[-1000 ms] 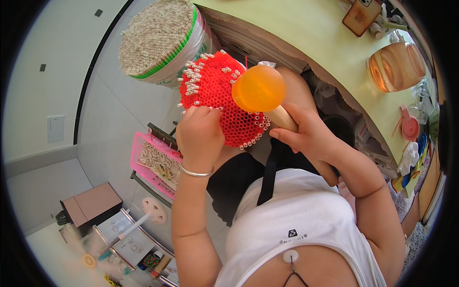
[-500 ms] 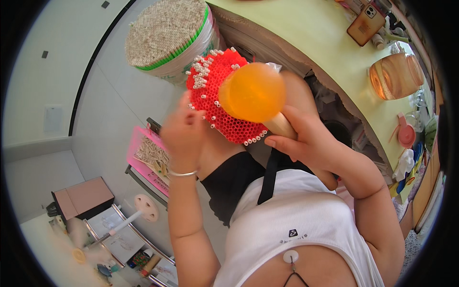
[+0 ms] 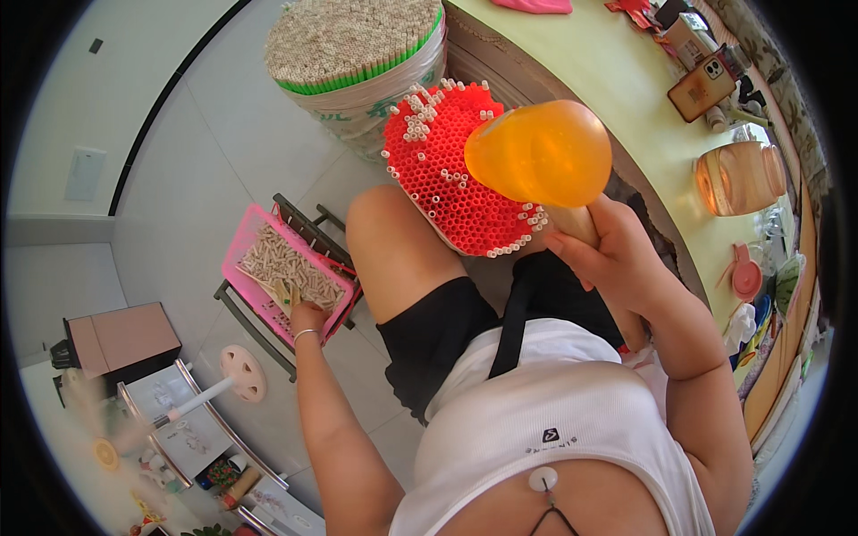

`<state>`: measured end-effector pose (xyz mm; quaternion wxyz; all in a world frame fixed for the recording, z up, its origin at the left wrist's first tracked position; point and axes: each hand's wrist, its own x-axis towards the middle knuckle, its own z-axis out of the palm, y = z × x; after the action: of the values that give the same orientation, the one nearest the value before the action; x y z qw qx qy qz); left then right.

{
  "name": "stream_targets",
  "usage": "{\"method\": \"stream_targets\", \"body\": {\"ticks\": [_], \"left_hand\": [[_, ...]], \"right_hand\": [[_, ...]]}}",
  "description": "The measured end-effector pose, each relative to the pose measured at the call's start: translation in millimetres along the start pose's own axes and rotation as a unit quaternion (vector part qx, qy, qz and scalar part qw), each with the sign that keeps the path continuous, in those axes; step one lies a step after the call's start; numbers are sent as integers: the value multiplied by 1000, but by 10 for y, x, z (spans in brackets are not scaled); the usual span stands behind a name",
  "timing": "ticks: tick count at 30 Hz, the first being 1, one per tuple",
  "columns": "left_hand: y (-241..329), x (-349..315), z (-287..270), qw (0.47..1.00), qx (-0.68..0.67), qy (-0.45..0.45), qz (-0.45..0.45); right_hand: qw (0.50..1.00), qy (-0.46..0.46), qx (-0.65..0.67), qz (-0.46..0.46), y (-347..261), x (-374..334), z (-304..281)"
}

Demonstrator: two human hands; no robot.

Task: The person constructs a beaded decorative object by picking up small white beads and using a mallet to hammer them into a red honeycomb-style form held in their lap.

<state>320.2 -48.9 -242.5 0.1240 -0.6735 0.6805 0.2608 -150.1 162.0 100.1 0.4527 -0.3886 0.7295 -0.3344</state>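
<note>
In my right hand (image 3: 617,246) is a mallet, its wooden handle (image 3: 576,225) gripped and its rounded, see-through orange head (image 3: 541,152) raised over a bundle. That bundle of red tubes (image 3: 447,210) stands in front of me by my knees, open ends up. Short white tubes poke out of some holes, mostly along the rim and far left. My left hand (image 3: 308,319) reaches down to a pink basket (image 3: 239,246) filled with small white pieces (image 3: 290,263). Its fingers look curled among the pieces, beside a pale yellow-green strip (image 3: 284,293); what they hold is hidden.
A wrapped drum-like bundle of pale sticks with a green band (image 3: 357,54) stands beyond the red tubes. Along the right curves a pale green table (image 3: 617,80) with a phone (image 3: 702,89), a glass jar (image 3: 737,179) and a pink scoop (image 3: 744,272). A dark stand (image 3: 255,330) supports the basket.
My left hand has moved from the edge of the red tubes down to the pink basket. The mallet has shifted slightly right in the picture, still in my right hand.
</note>
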Motion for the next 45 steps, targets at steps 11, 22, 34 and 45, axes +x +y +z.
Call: {"method": "stream_targets", "body": {"ticks": [11, 22, 34, 45], "left_hand": [[-91, 34, -71, 992, 43, 122, -5], [2882, -1581, -1407, 811, -434, 179, 349], [3458, -1379, -1195, 818, -181, 220, 500], [3536, -1332, -1301, 814, -8, 232, 533]], "right_hand": [[983, 16, -160, -91, 219, 159, 152], [998, -16, 40, 40, 203, 179, -70], [988, -24, 125, 82, 521, -1, -247], [992, -68, 93, 50, 430, 111, -92]]}}
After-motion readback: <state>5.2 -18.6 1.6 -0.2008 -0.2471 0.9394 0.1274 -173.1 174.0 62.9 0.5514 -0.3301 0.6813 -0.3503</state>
